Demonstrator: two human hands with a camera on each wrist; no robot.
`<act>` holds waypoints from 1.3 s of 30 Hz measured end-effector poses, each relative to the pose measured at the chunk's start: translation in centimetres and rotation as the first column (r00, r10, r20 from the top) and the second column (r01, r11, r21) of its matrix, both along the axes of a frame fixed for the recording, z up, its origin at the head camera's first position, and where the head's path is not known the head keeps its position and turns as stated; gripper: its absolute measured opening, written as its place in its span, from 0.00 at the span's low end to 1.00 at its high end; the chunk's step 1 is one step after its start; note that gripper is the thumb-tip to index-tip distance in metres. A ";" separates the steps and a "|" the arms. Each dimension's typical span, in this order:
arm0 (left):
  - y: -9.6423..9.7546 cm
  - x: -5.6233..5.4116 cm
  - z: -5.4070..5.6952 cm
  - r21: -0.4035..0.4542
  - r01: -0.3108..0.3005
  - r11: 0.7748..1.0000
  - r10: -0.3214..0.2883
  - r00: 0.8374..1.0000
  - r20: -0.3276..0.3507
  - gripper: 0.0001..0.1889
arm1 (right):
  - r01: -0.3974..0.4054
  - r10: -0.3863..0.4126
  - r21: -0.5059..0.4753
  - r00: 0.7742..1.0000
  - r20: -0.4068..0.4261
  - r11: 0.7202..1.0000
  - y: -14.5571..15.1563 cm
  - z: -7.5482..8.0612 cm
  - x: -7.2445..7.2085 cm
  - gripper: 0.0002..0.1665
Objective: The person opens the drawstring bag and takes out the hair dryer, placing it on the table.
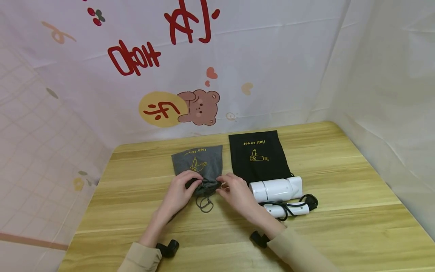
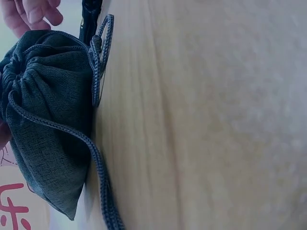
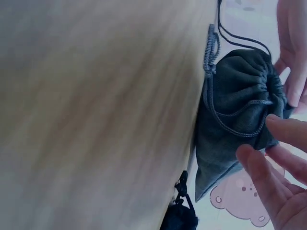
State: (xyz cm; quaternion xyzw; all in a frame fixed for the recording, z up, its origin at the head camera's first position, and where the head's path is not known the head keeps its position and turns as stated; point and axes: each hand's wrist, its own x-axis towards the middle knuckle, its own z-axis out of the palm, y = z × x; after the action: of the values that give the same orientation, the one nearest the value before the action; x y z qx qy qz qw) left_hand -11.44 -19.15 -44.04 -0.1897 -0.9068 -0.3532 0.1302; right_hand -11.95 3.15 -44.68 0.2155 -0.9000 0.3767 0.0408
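A grey drawstring pouch (image 1: 214, 162) with a yellow "Hair Dryer" print lies on the table, its mouth bunched toward me. My left hand (image 1: 180, 189) pinches the gathered mouth between thumb and finger. On the other side, my right hand (image 1: 238, 190) hovers with thumb and fingers loosely bent at the edge of the mouth. Seen from the right wrist, fingertips (image 3: 245, 152) come close to the pouch (image 3: 230, 96); whether they touch it I cannot tell. A cord loop (image 1: 204, 204) hangs from the mouth onto the table.
To the right lies a flat black drawstring pouch (image 1: 259, 166) with the same print. A white hair dryer (image 1: 275, 190), folded and wrapped in its black cord (image 1: 287, 207), sits beside my right forearm. A printed cloth (image 1: 265, 68) hangs behind the wooden table (image 1: 346, 181).
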 end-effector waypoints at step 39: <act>-0.3 -0.4 1.0 -0.223 0.033 0.974 -0.037 0.999 -0.012 0.08 | 0.056 -0.027 0.134 0.977 -0.211 0.989 -0.4 0.7 -0.1 0.05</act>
State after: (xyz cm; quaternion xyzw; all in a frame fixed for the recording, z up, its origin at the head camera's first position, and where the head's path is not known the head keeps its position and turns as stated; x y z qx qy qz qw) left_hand -11.83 -19.43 -42.99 -0.2219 -0.9361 -0.2501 0.1094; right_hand -12.00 2.74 -44.02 0.2372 -0.9192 0.2872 0.1277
